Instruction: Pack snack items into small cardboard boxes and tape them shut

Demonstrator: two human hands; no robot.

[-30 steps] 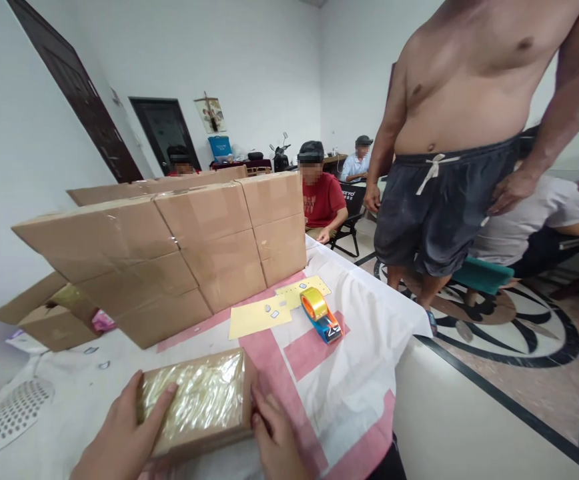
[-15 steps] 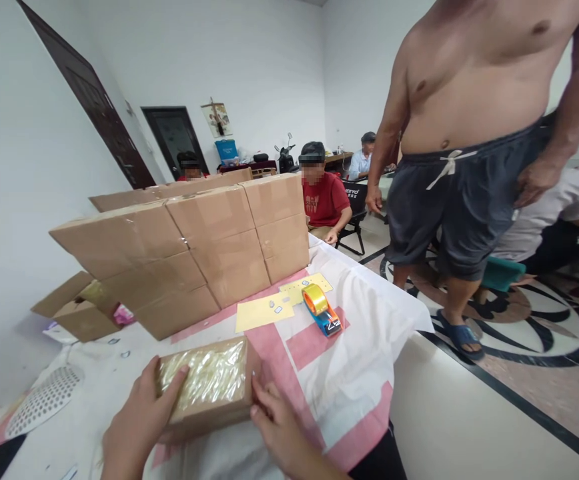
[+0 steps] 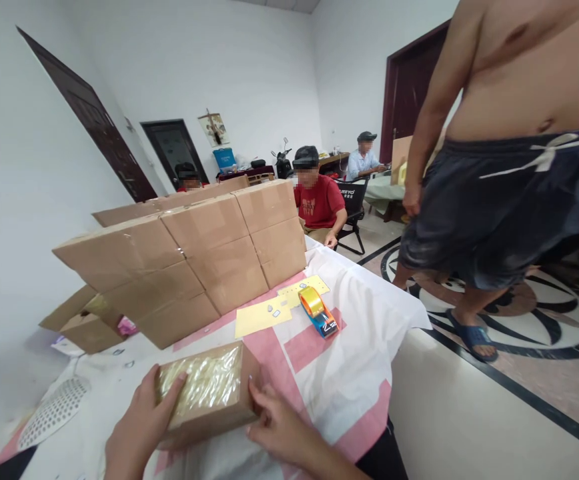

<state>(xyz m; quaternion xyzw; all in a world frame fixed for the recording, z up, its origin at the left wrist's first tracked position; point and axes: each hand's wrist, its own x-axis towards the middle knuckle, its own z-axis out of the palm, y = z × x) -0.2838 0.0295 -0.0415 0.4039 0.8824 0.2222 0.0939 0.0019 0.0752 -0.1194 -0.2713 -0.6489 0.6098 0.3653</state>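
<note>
A small cardboard box (image 3: 208,393) with a crinkled layer of clear tape on top lies near the table's front edge. My left hand (image 3: 142,427) grips its left side, thumb pressed on the taped top. My right hand (image 3: 277,423) holds the box's right end with curled fingers. Beyond the box, an orange tape roll in a blue dispenser (image 3: 318,312) rests on the pink-and-white cloth, beside two yellow sheets (image 3: 262,316) that carry small stickers.
Sealed cardboard boxes (image 3: 197,253) are stacked in a wall across the back of the table; an open carton (image 3: 82,320) sits at the left. A shirtless person in dark shorts (image 3: 509,193) stands close on the right. Other people sit farther back. A white perforated object (image 3: 52,412) lies left.
The standing person has stepped rightward and closer. My view has shifted slightly; both hands keep hold of the small box, which stays in place.
</note>
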